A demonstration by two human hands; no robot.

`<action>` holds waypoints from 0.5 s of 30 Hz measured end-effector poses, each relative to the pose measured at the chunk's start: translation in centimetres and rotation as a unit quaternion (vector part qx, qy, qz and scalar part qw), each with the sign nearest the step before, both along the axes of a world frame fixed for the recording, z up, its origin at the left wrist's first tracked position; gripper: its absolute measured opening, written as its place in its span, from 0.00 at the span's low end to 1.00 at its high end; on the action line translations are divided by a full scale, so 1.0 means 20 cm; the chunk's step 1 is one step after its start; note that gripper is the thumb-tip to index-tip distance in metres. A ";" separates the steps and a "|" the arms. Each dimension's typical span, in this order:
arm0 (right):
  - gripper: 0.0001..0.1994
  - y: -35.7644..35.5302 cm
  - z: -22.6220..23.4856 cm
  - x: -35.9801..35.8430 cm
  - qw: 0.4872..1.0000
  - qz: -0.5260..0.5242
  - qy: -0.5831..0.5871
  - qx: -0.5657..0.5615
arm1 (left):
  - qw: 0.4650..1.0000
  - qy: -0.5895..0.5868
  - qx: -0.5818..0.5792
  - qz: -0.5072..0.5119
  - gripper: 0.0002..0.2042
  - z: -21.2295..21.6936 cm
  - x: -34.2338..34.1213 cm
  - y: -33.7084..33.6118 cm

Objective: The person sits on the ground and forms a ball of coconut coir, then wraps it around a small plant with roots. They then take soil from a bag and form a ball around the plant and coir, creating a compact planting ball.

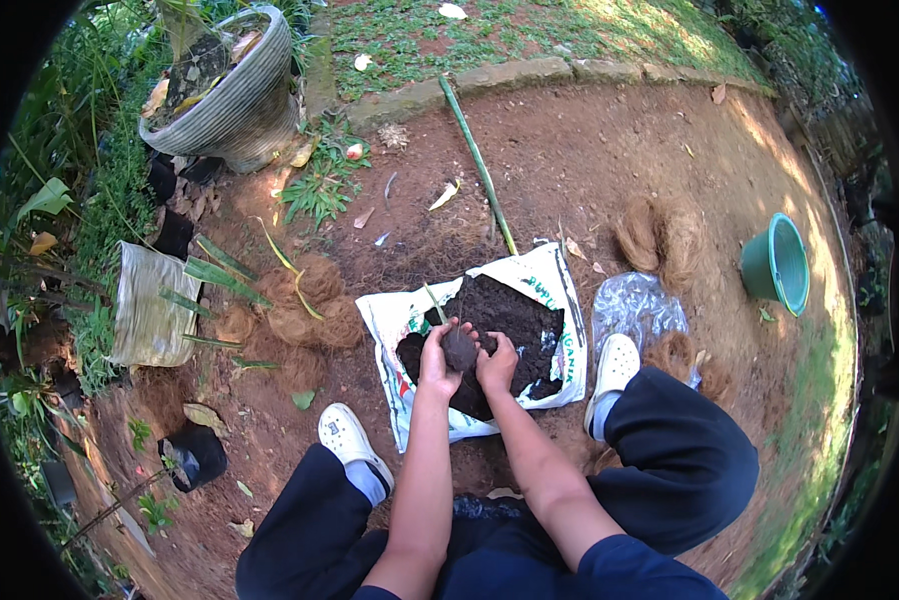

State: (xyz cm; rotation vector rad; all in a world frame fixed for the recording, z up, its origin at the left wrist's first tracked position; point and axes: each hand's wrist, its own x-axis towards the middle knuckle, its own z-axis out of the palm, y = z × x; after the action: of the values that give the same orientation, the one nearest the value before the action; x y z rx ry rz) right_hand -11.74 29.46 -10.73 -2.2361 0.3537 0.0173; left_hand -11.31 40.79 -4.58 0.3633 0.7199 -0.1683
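Observation:
In my left hand (437, 362) rests a rounded clump of dark soil (459, 351), with the fingers cupped around its side. A thin pale green stem (435, 304) points up just beyond the clump; whether it is set in the soil I cannot tell. My right hand (497, 364) is closed with bent fingers at the clump's right side, and its fingertips are partly hidden. Both hands are over a white sack (381, 318), cut open and lying flat between my feet. Loose dark soil (514, 318) is heaped on it.
Brown coconut fibre (314, 305) with green cut stems lies left, and more fibre (661, 235) lies right by a clear plastic bag (629, 305). A green bucket (775, 265) stands far right. A green pole (479, 165) lies beyond the sack; a large planter (239, 110) stands upper left.

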 end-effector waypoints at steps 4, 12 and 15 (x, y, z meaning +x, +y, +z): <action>0.11 -0.06 0.05 0.07 0.930 -0.186 0.140 0.283 | 0.999 0.007 -0.016 0.029 0.11 0.02 -0.01 -0.01; 0.21 -0.18 0.32 0.08 0.678 -0.214 0.161 0.685 | 1.000 0.016 0.025 -0.003 0.09 0.07 0.00 -0.11; 0.29 -0.17 0.44 0.06 0.756 -0.189 0.124 0.615 | 0.999 0.027 0.027 -0.020 0.08 0.12 -0.01 -0.16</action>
State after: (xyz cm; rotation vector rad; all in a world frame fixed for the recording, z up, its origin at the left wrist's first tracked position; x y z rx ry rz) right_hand -10.49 26.12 -1.86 -0.8132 0.6820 0.2586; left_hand -11.43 37.54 -2.15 0.4262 0.7714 -0.1964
